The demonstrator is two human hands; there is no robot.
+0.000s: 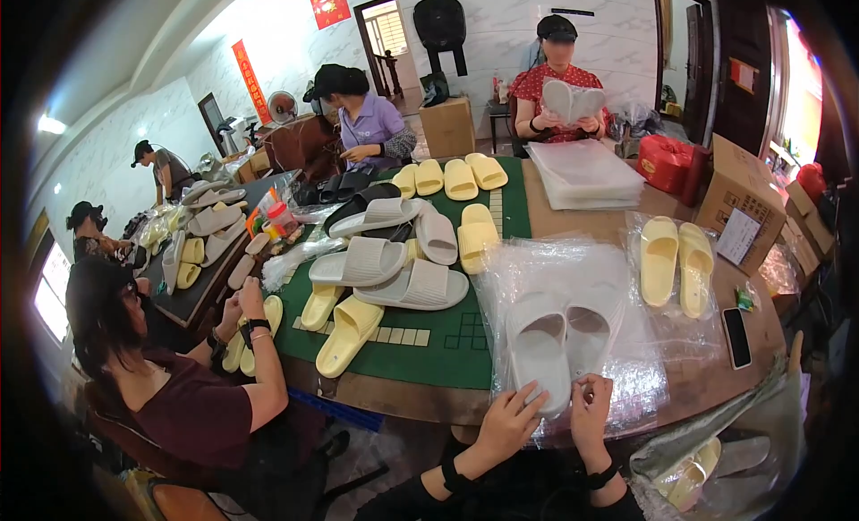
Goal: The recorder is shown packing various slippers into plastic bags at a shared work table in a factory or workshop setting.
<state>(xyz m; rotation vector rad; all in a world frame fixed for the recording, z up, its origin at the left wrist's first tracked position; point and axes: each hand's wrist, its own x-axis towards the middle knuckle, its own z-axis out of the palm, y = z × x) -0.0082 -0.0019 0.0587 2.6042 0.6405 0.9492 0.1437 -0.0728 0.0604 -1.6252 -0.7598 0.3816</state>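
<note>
Head view, entries from the near edge outward: left hand (512,422), black band at wrist, fingers laid on the heel of one ribbed grey slide slipper (540,360); whether they grip it cannot be told. Right hand (591,414), likewise banded, thumb and fingers drawn together at the heel of the matching grey slipper (591,328); what they pinch, if anything, is unclear. Both slippers lie side by side, toes away, upon clear plastic bags (514,275) spread over the brown table (376,393). To the right, one black smartphone (737,337) and, beyond it, one pair of pale yellow slides (659,261) on clear plastic. To the left, one green mat (456,367) bearing grey and yellow slides in a loose heap (413,285). Farther: one stack of clear bags (586,176); one cardboard carton (741,194); one seated co-worker in a red dotted top (530,84), holding a pair of grey slippers (573,102).
</note>
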